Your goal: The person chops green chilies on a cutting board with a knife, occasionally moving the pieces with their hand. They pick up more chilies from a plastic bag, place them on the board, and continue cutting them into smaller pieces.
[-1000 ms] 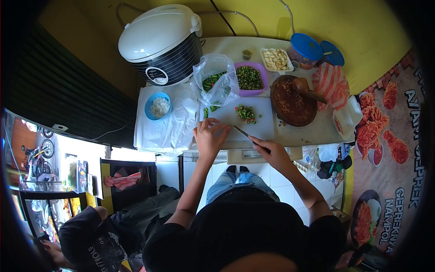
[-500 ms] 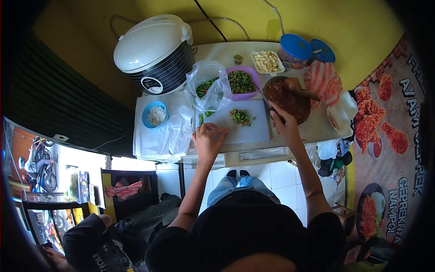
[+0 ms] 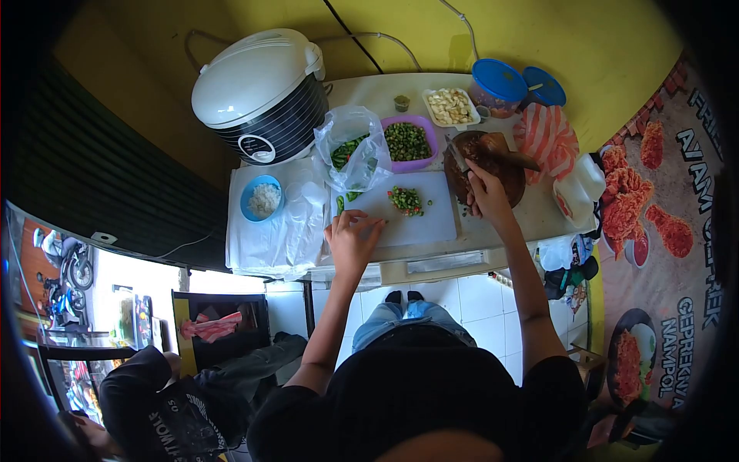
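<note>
Head view: left hand [image 3: 353, 240] part-open at cutting board [image 3: 423, 229], right hand [image 3: 489, 194] loosely open, touching knife [image 3: 458, 156].

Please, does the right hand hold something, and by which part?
The right hand is at the knife's handle end; whether it grips cannot be told.

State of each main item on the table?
White rice cooker: lid shut.
Round blue bowl: holding rice.
Clear plastic bag: open, green chillies inside.
Purple plastic tub: uncovered, filled.
White rectangular board: chopped chillies atop.
Round brown mortar: wooden pestle across it.
Slim metal knife: blade over mortar.
</note>
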`<action>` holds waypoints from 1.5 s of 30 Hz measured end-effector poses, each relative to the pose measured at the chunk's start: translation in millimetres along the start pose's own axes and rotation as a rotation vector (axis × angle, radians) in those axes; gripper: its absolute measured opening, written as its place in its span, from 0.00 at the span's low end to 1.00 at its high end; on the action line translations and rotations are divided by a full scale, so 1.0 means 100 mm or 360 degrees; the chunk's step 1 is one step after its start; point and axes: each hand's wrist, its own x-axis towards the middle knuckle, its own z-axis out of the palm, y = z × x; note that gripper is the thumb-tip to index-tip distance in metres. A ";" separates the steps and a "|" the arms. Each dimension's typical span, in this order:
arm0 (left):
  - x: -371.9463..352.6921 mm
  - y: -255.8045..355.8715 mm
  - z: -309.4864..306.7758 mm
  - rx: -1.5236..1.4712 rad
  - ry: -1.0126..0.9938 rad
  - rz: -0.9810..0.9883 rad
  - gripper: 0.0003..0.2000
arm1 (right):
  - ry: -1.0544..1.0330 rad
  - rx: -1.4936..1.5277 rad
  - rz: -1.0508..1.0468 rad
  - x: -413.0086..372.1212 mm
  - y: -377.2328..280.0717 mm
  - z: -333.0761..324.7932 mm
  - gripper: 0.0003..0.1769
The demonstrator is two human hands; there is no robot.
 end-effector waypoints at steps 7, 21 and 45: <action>0.04 0.03 0.02 0.0011 -0.0025 -0.0013 0.07 | -0.0206 0.0042 -0.0250 -0.47 -0.17 0.23 0.23; 0.00 0.02 0.07 -0.0039 -0.0015 -0.0028 0.07 | -0.0637 -0.0315 -0.0173 -0.94 0.01 0.58 0.23; 0.05 0.04 0.03 -0.0045 -0.0052 -0.0045 0.07 | -0.0531 -0.0494 -0.0332 -0.87 0.03 0.55 0.25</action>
